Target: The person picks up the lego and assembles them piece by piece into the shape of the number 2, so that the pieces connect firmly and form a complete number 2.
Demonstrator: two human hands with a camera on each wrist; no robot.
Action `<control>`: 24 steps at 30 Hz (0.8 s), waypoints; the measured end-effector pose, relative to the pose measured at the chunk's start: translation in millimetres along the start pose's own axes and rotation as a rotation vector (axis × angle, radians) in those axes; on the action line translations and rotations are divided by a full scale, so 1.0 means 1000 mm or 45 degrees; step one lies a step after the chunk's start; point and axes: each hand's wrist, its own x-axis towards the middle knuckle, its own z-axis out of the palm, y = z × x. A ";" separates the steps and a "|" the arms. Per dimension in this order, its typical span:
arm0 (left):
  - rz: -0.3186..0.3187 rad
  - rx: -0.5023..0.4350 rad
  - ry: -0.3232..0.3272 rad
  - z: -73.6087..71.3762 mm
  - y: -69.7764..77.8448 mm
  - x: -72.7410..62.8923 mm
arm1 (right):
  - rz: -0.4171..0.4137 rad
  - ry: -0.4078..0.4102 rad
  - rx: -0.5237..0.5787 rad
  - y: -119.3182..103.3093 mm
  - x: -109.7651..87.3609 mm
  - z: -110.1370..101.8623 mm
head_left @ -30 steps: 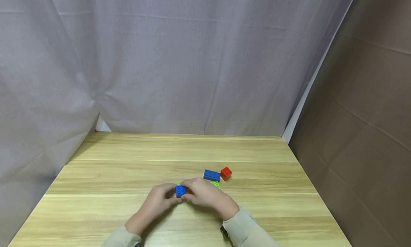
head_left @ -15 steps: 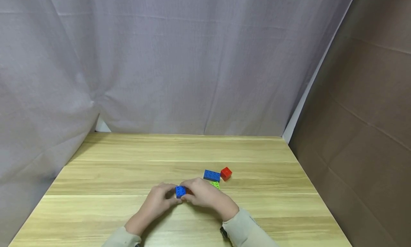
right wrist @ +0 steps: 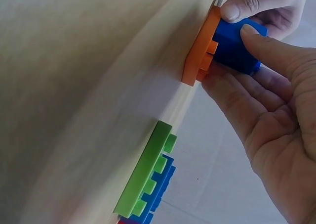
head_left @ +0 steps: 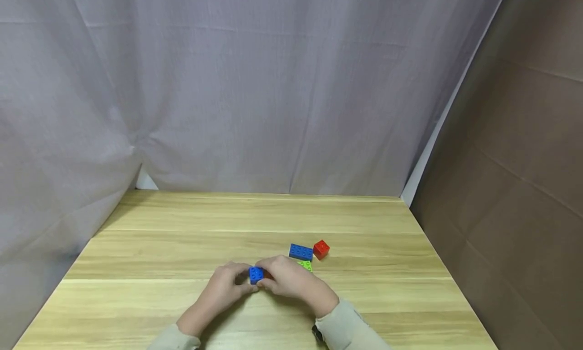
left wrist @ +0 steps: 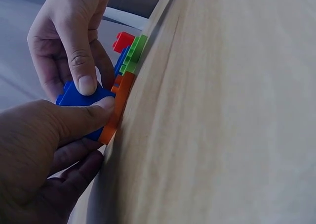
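Little moved: both hands, left hand [head_left: 227,284] and right hand [head_left: 284,279], keep pinching blue brick [head_left: 256,274] onto orange plate [right wrist: 200,48] near tabletop [head_left: 182,249] front edge. Press squarely, studs aligned.

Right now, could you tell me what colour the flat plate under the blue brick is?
Orange plate; clearest in the right wrist view.

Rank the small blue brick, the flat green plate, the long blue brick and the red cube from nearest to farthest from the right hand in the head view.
1. Small blue plastic brick: pinched at the right hand's fingertips, on its left.
2. Flat green plastic plate: just behind the hand, partly hidden.
3. Long blue plastic brick: behind the green plate.
4. Small red plastic cube: farthest, back right.
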 end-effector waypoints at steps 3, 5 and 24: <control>0.009 -0.005 0.012 0.000 0.001 0.000 | 0.006 -0.002 -0.004 0.000 -0.001 0.000; 0.011 -0.006 0.020 0.000 0.000 0.000 | 0.005 -0.005 -0.002 0.000 -0.001 0.001; -0.006 -0.018 0.013 0.002 -0.004 0.001 | 0.005 0.008 0.049 0.003 -0.001 0.001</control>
